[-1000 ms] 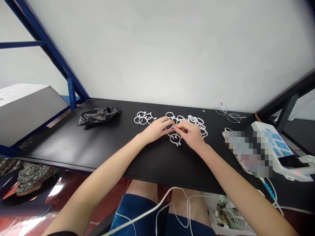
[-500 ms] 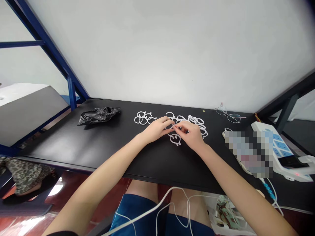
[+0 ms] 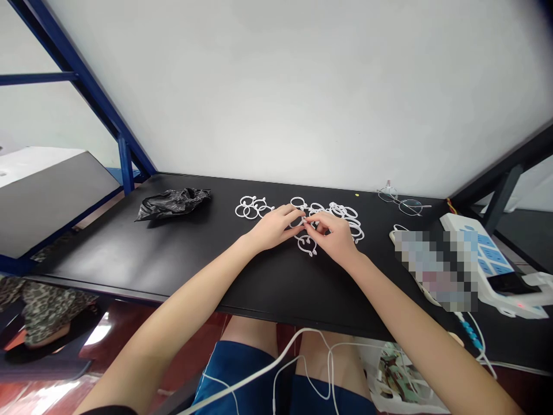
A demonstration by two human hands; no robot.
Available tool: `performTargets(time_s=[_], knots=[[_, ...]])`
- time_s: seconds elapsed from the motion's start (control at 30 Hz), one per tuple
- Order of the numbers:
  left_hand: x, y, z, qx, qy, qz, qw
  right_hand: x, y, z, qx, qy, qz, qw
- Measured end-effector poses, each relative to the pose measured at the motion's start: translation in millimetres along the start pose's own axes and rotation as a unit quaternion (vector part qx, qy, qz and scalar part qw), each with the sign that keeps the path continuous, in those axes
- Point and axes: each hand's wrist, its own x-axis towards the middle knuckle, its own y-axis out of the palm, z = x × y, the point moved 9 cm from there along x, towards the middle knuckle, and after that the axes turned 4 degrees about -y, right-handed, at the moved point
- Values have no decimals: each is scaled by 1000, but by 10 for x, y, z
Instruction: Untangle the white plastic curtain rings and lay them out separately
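Note:
Above the black table, my left hand (image 3: 276, 228) and my right hand (image 3: 333, 235) meet fingertip to fingertip. Both are closed in a pinch on a thin white ring (image 3: 296, 225), partly covered by the fingers. Just below the fingertips lies another white ring (image 3: 307, 252) with small knobs at its ends. Beyond my right hand sits a heap of white rings (image 3: 339, 211), partly hidden by that hand. Several more linked or overlapping white rings (image 3: 250, 218) lie to the left of my left hand.
A crumpled black plastic bag (image 3: 173, 203) lies on the table's left. At the right are eyeglasses (image 3: 410, 206), a blurred-out phone (image 3: 432, 271) and a white power strip (image 3: 488, 253). A white cable (image 3: 259, 373) crosses over my lap. Someone's patterned clothing (image 3: 47, 308) shows at lower left.
Almost nothing differs. Both hands keep their pinch at the same spot, with only a very slight shift of the fingers and the view.

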Motion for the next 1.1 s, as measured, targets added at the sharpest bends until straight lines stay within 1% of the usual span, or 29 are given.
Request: performTargets(time_s=[0.3, 0.37, 0.43, 0.53, 0.6, 0.77, 0.87, 0.97, 1.1], knots=[[-2, 0, -12, 10, 3, 5, 1000, -6, 3, -8, 5, 2, 0, 1000], [3, 5, -13, 25, 6, 6, 1000, -6, 6, -12, 2, 2, 0, 1000], [13, -9, 14, 63, -2, -3, 998, -6, 9, -26, -1, 5, 1, 1000], [21, -75, 130, 144, -46, -27, 988, -9, 19, -62, -4, 14, 3, 1000], [13, -120, 227, 188, -81, -32, 978, -17, 42, -98, -8, 26, 15, 1000], [-50, -267, 456, 275, -170, -34, 946, -72, 133, -233, 2, 91, 66, 994], [-108, -351, 607, 296, -229, -27, 927, -97, 153, -286, 14, 121, 78, 989], [-160, -374, 747, 299, -273, -2, 915, -102, 148, -311, 13, 135, 78, 988], [-182, -370, 814, 291, -283, 1, 914, -104, 171, -326, 18, 146, 91, 985]])
